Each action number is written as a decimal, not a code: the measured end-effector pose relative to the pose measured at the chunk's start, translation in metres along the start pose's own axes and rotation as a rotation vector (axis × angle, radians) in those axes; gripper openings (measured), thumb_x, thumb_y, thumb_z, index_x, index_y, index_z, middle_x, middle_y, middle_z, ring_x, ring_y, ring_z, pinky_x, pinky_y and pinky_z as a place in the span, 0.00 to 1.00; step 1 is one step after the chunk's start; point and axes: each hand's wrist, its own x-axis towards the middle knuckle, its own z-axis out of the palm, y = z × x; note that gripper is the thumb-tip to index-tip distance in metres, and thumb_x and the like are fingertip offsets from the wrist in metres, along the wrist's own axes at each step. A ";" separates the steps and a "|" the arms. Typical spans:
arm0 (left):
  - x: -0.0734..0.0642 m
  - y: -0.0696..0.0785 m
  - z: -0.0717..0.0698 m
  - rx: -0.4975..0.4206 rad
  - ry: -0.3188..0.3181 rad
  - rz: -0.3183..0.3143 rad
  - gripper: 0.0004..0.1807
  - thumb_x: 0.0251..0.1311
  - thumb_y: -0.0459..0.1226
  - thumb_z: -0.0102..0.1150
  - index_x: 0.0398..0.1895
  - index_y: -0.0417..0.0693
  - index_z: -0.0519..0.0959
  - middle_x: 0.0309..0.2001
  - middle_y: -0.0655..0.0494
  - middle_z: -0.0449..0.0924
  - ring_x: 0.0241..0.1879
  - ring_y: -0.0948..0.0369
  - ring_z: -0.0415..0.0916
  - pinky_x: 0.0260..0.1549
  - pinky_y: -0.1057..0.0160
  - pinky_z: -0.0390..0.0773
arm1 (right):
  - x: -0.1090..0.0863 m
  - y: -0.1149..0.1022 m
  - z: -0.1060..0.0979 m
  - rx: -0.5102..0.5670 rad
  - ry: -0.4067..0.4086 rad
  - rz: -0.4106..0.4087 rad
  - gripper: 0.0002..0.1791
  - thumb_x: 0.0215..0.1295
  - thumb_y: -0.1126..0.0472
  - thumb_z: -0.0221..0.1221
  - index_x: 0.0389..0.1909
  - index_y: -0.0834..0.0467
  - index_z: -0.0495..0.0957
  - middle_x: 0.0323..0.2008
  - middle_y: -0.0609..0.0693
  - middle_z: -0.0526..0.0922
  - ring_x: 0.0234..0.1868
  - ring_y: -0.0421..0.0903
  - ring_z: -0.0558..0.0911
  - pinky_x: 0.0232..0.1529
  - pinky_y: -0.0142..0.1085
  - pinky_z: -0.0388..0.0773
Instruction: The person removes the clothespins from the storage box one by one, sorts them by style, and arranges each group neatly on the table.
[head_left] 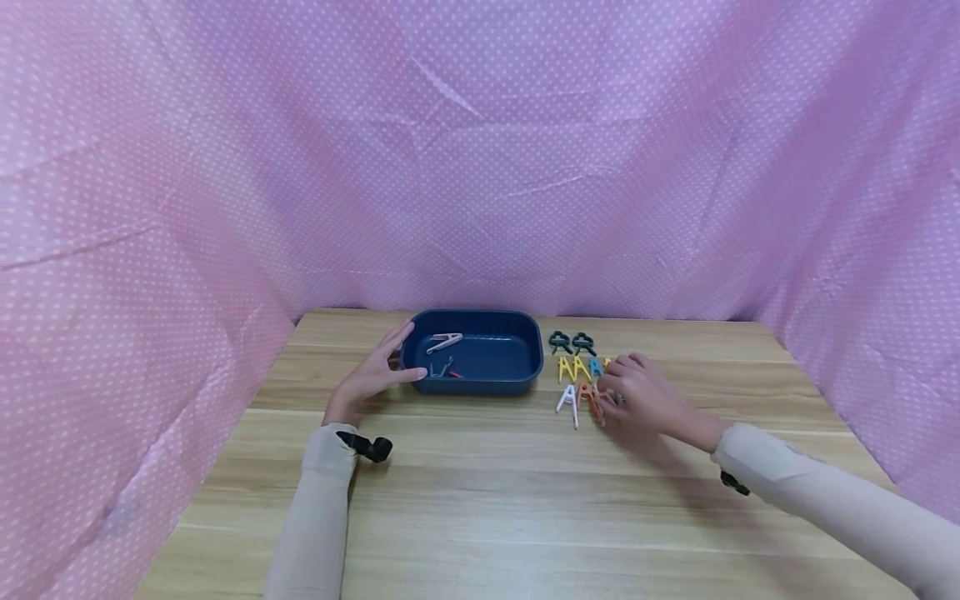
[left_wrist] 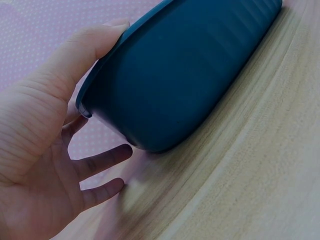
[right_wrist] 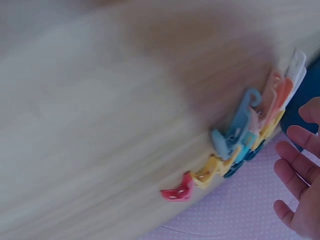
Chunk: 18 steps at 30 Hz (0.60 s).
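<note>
My left hand (head_left: 372,369) rests at the left end of a dark blue plastic basin (head_left: 480,387). In the left wrist view its thumb lies on the rim, with several fingers spread below and the index finger partly hidden. My right hand (head_left: 647,393) is over the right end of rows of plastic clothespins; the right wrist view shows relaxed, separated fingers with nothing between them. Near it are a white clothespin (head_left: 568,403), an orange one (head_left: 586,391), a light blue one (right_wrist: 242,120) and a red one (right_wrist: 178,190).
Inside the basin lie a pale clothespin (head_left: 445,341) and a few small pieces, one red (head_left: 455,375). Yellow clothespins (head_left: 566,370) and dark green clips (head_left: 559,342) stand right of the basin. A pink dotted curtain (head_left: 480,208) hangs behind the wooden table (head_left: 480,483).
</note>
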 end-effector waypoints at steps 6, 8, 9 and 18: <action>-0.009 0.022 -0.003 0.008 -0.019 0.002 0.52 0.66 0.39 0.67 0.83 0.44 0.43 0.84 0.44 0.33 0.81 0.40 0.39 0.75 0.36 0.54 | 0.024 -0.004 -0.002 -0.033 0.007 -0.035 0.08 0.55 0.58 0.74 0.29 0.57 0.85 0.30 0.49 0.83 0.37 0.50 0.80 0.50 0.56 0.76; -0.010 0.025 -0.004 0.010 -0.019 0.003 0.52 0.66 0.39 0.67 0.83 0.44 0.43 0.84 0.44 0.33 0.81 0.40 0.39 0.75 0.36 0.54 | 0.034 -0.007 -0.003 -0.033 0.014 -0.048 0.08 0.55 0.58 0.74 0.30 0.57 0.85 0.31 0.50 0.84 0.37 0.50 0.80 0.50 0.56 0.76; -0.010 0.024 -0.004 0.010 -0.018 0.003 0.52 0.66 0.39 0.67 0.83 0.44 0.43 0.84 0.44 0.33 0.81 0.40 0.39 0.75 0.36 0.54 | 0.039 -0.008 -0.002 -0.033 0.017 -0.054 0.08 0.56 0.58 0.74 0.30 0.57 0.86 0.31 0.50 0.84 0.37 0.50 0.80 0.50 0.56 0.76; 0.004 -0.010 -0.001 0.000 -0.004 0.004 0.53 0.66 0.39 0.67 0.84 0.50 0.41 0.84 0.49 0.30 0.81 0.41 0.38 0.75 0.35 0.52 | 0.079 -0.032 0.002 0.015 0.068 -0.111 0.06 0.58 0.60 0.72 0.30 0.57 0.85 0.31 0.49 0.83 0.38 0.50 0.80 0.49 0.53 0.76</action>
